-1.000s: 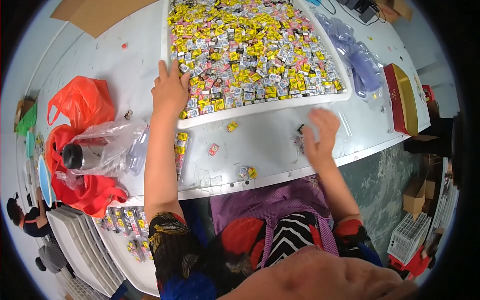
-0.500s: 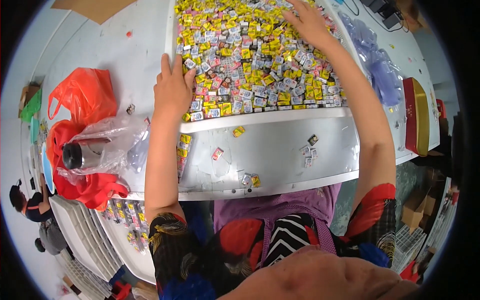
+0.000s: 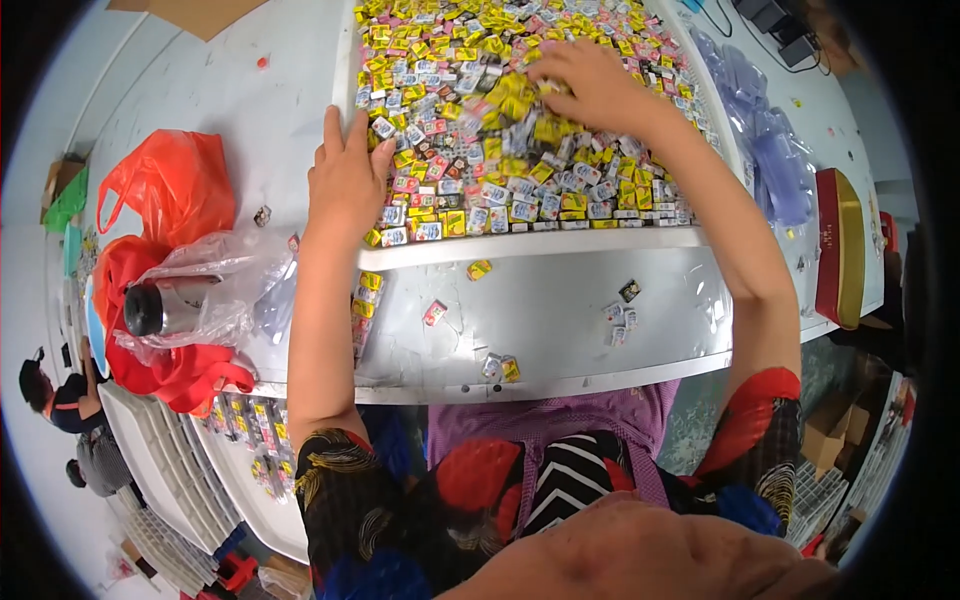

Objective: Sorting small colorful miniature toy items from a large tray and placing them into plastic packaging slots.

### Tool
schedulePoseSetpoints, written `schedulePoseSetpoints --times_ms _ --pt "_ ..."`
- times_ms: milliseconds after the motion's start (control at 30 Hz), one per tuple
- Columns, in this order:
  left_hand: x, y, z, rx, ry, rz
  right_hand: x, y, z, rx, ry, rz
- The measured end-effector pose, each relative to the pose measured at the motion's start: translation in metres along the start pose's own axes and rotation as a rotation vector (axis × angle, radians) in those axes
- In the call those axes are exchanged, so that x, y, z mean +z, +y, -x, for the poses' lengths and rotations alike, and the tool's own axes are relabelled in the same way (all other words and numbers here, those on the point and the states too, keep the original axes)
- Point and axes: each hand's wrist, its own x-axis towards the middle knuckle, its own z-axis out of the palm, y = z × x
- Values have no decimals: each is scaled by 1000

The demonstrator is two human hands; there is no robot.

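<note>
Spreading the small packets (image 3: 525,212) by hand inside the white tray (image 3: 540,246) is judged best done with light, low sweeps, so that none are pushed over the rim. The left hand (image 3: 345,185) is laid at the tray's left edge, fingers loosely parted. The right hand (image 3: 595,88) is held over blurred packets with thumb and curved fingers parted; no packet is seen gripped.

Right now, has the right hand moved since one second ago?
Yes: the right hand went forward, from outside the white tray's near rim to over its packets.
</note>
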Motion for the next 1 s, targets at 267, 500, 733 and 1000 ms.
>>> schedulePoseSetpoints --times_ms 267,500,733,1000 --pt "-7 8 3 45 10 -75 -21 89 1 85 -33 -360" --pt "-8 6 4 103 -18 -39 -9 84 -95 258 -6 -142" --pt "-17 9 6 100 -68 -74 8 58 -69 -42 -72 -233" --pt "-23 12 1 71 -131 15 -20 70 -66 -27 -220 -281"
